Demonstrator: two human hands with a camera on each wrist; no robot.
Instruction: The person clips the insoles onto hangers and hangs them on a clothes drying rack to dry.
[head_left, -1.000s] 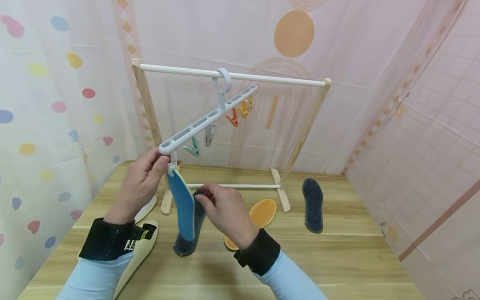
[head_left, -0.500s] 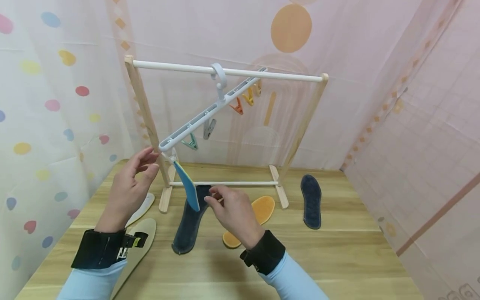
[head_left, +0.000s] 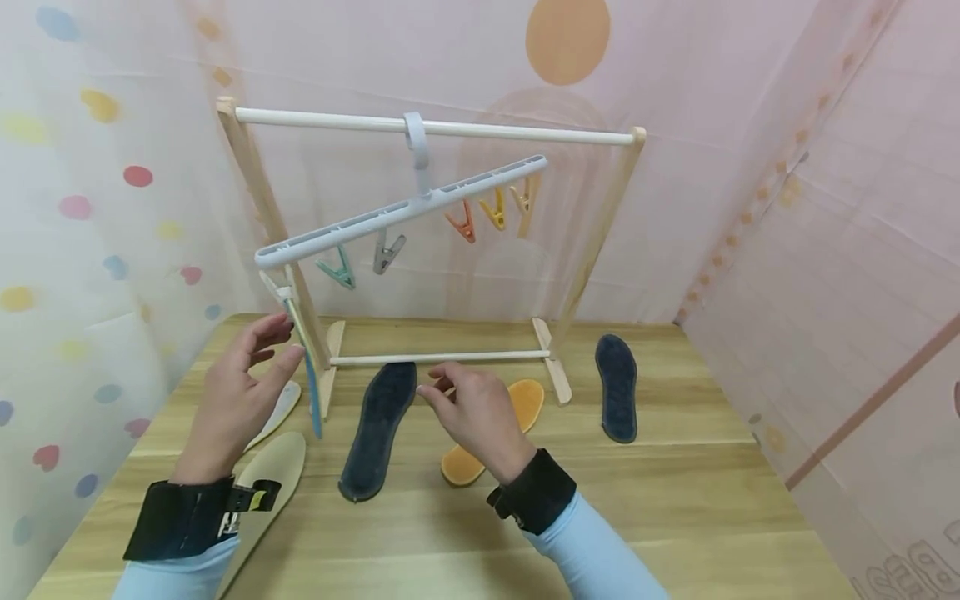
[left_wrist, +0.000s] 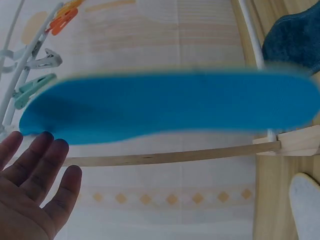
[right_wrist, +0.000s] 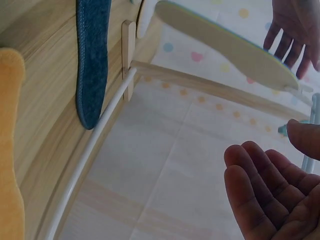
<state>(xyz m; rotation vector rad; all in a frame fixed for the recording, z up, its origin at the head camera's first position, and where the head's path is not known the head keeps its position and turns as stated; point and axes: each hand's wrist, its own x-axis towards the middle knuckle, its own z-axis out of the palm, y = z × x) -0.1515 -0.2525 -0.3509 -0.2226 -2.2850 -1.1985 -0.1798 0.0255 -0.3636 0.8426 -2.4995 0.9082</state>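
Faintly, at the lower right of the head view, pale letters (head_left: 926,565) mark the curtain (head_left: 840,275), a B and an E legible. At left, the blue insole (head_left: 312,392) hangs nearly edge-on from a white clip (head_left: 282,292) below the left end of the hanger (head_left: 360,225), its long axis steep, lower end leaning right. Beside it is the left hand (head_left: 236,396), fingers bent and slightly parted; contact cannot be told. Near the centre, the right hand (head_left: 480,412) has loosely curled fingers.

The left wrist view shows the insole's blue face, blurred, stretched horizontally across the frame, with the left hand's fingers spread at lower left.

The right wrist view shows its beige face instead, slanting from upper left down toward the clip at right; the right hand's fingers lie close together, thumb apart
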